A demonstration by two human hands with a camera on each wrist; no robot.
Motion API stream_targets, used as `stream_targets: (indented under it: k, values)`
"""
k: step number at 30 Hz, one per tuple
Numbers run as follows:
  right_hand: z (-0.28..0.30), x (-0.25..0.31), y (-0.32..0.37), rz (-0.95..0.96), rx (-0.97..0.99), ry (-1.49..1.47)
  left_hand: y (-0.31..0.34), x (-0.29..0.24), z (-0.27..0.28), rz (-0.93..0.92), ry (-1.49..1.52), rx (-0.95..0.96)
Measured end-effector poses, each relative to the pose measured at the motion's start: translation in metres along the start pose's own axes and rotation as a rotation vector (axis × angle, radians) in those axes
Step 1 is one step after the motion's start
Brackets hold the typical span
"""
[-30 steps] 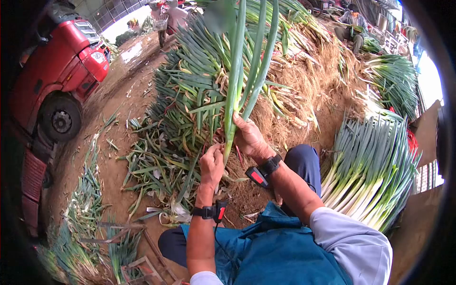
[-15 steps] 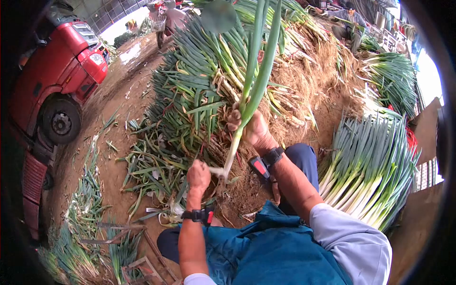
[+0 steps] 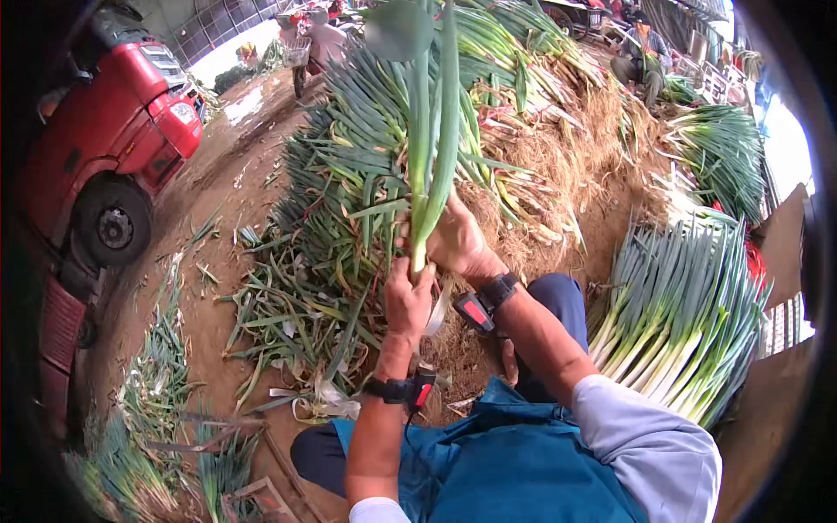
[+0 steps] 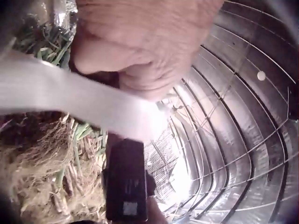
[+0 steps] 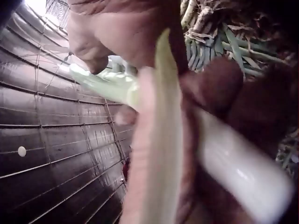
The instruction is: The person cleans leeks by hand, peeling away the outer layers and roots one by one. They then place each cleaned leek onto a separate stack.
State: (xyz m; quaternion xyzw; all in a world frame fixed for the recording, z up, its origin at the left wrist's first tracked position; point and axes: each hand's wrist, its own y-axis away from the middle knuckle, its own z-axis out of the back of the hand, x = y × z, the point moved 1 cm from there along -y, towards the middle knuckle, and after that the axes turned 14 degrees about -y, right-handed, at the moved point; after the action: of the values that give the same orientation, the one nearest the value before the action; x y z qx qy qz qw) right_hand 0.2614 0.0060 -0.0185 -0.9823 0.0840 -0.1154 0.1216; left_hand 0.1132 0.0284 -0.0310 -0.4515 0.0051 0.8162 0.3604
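Observation:
A long green onion (image 3: 445, 139) stands nearly upright in front of the apron, its green leaves pointing up. My right hand (image 3: 458, 237) grips it from the right, around the base of the leaves. Just below and to the left, my left hand (image 3: 408, 301) has its curled fingers and thumb at the pale part of the stalk. A thin strip of outer leaf (image 5: 167, 121) shows between the hands in the right wrist view, near the white stalk (image 5: 243, 168). Across the left wrist view runs a blurred whitish strip (image 4: 70, 95), below the left hand's fingers.
Ahead lies a big heap of untrimmed green onions (image 3: 349, 166) with dry roots (image 3: 567, 166). Stripped leaves (image 3: 288, 305) litter the ground on the left. Cleaned green onions (image 3: 680, 305) are stacked at the right. A red truck (image 3: 113, 131) and a seated person (image 3: 641, 57) are farther off.
My left hand pulled down and left off the stalk, then came back up against it. The green onion tilted to the right and now stands straighter, still in my right hand.

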Motion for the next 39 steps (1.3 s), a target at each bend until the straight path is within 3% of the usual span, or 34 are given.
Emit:
stream_targets:
  k: [1, 3, 5, 6, 10, 14, 17, 19, 21, 23, 27, 28, 32, 35, 36, 39]
  values:
    - [-0.004, -0.002, 0.009, 0.002, -0.048, -0.035, 0.007, 0.0, -0.004, 0.054, -0.011, -0.094]
    - [-0.007, -0.01, 0.024, 0.041, 0.017, 0.085, 0.01, 0.003, -0.008, -0.044, -0.067, -0.226]
    - [0.001, -0.019, 0.027, 0.099, -0.03, 0.396, 0.013, 0.013, -0.016, -0.13, -0.063, -0.296]
    - [0.004, -0.018, 0.025, 0.073, -0.115, 0.3, 0.014, 0.014, -0.017, -0.116, -0.049, -0.278]
    - [0.007, -0.01, 0.016, 0.193, -0.132, 0.26, 0.012, 0.02, 0.004, 0.007, 0.1, 0.12]
    - [0.005, 0.001, 0.014, 0.197, -0.12, 0.198, 0.032, 0.032, 0.023, 0.056, 0.084, 0.379]
    - [0.001, -0.006, 0.017, 0.22, -0.173, 0.234, 0.033, 0.017, 0.013, -0.051, -0.063, -0.002]
    - [0.009, -0.018, 0.019, 0.185, -0.156, 0.252, 0.015, 0.008, 0.01, -0.158, -0.241, -0.137]
    - [0.011, -0.03, 0.025, 0.163, -0.19, 0.368, 0.005, 0.0, 0.008, -0.201, -0.31, -0.157]
    - [0.012, -0.041, 0.03, 0.246, -0.166, 0.276, 0.003, 0.006, 0.007, -0.203, -0.212, -0.126]
    - [0.021, -0.039, 0.038, 0.192, -0.168, 0.3, 0.012, 0.018, 0.004, -0.242, -0.162, -0.071]
    - [0.023, -0.039, 0.039, 0.186, -0.172, 0.314, 0.012, 0.022, 0.006, -0.153, -0.135, 0.012]
    - [0.024, -0.029, 0.04, 0.144, -0.185, 0.333, 0.017, 0.026, 0.016, 0.249, 0.58, 0.289]
    - [0.027, -0.032, 0.039, 0.214, -0.187, 0.289, 0.017, 0.021, 0.007, 0.073, 0.323, 0.093]
    - [0.027, -0.034, 0.041, 0.185, -0.213, 0.278, 0.018, 0.014, 0.01, -0.088, -0.087, -0.036]
    - [0.039, -0.041, 0.04, 0.187, -0.198, 0.315, 0.019, 0.01, 0.004, -0.07, -0.325, -0.021]
